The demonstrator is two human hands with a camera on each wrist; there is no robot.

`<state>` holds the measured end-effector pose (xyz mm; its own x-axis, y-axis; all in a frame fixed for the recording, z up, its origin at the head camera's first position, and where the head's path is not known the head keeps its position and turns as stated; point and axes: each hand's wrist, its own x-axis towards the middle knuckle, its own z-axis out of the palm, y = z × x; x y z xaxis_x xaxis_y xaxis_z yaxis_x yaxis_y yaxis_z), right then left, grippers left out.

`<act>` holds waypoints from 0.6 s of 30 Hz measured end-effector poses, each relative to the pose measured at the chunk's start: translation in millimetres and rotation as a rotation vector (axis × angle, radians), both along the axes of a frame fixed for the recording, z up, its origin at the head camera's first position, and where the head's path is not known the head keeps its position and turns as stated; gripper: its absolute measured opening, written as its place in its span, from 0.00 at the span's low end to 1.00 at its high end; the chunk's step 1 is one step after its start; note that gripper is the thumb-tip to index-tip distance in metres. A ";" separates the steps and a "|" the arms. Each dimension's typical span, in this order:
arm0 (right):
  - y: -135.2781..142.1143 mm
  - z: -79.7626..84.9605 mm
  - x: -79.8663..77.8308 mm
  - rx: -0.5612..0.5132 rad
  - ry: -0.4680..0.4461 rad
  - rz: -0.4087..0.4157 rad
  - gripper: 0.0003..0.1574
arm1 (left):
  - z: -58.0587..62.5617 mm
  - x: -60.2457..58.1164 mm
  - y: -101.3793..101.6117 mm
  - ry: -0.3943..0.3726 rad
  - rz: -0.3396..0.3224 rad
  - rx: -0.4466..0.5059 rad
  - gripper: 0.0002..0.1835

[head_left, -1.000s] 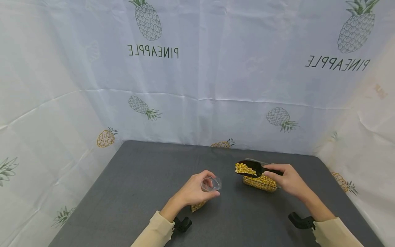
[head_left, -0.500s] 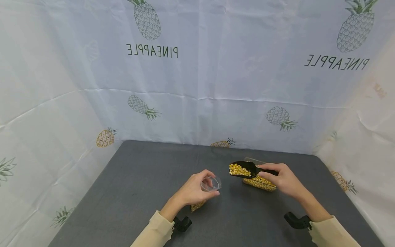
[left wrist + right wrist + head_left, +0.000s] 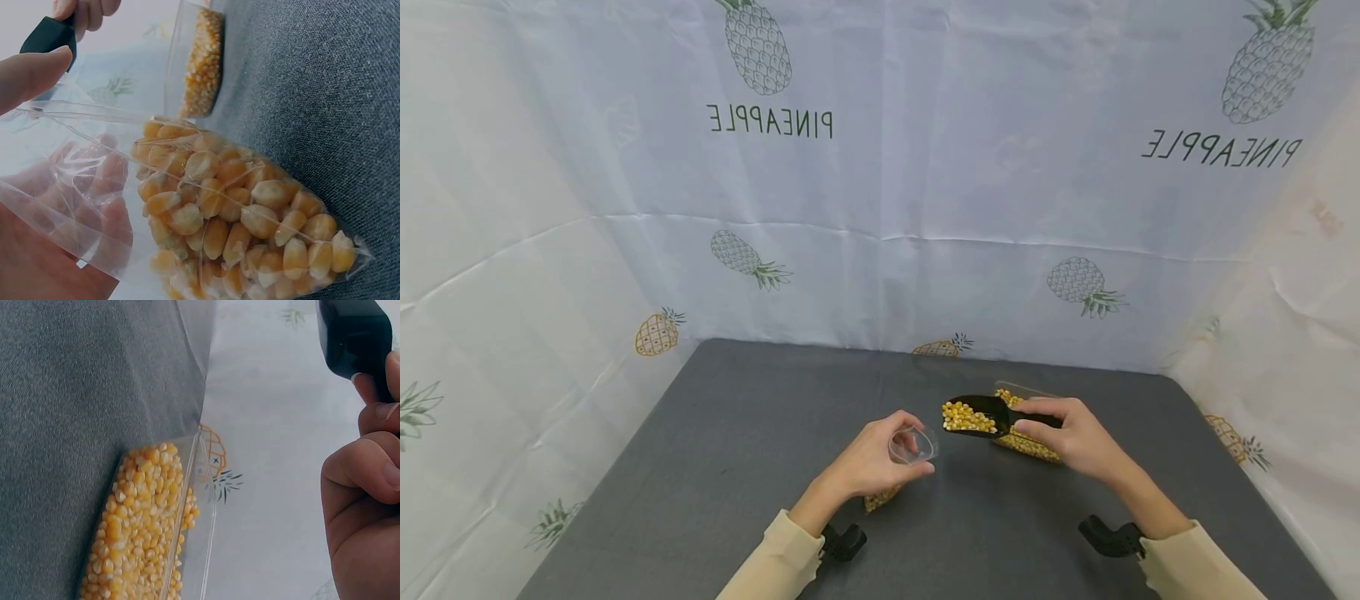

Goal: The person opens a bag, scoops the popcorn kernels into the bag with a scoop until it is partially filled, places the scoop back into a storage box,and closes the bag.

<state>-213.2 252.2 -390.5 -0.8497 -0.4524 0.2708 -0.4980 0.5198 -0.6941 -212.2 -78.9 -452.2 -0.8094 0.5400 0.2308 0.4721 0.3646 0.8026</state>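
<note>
My left hand [image 3: 872, 458] grips a clear plastic bag [image 3: 206, 212] near its top, thumb on one side and fingers on the other. The bag's mouth gapes round in the head view, and corn kernels [image 3: 237, 231] fill its lower part. In my right hand [image 3: 1081, 440] is a black scoop [image 3: 998, 410], pinched by its handle and heaped with yellow kernels [image 3: 966, 418]. The scoop's front edge lies just right of and slightly above the bag's mouth in the head view. From the right wrist, only the scoop's dark underside shows.
Behind the right hand, a clear plastic box [image 3: 211, 512] full of corn kernels stands on the grey tabletop [image 3: 760, 433], partly covered by the scoop and hand. A pineapple-print curtain [image 3: 880, 183] hangs along the back and sides. A black wrist mount [image 3: 1111, 537] sits on each arm.
My right hand has carried the loaded scoop leftward, away from over the box and closer to the bag. The left hand and bag have stayed nearly still.
</note>
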 end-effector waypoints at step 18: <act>-17.2 -15.3 2.3 -0.008 -0.030 0.055 0.18 | 0.5 1.0 -0.6 -0.003 0.006 -0.015 0.28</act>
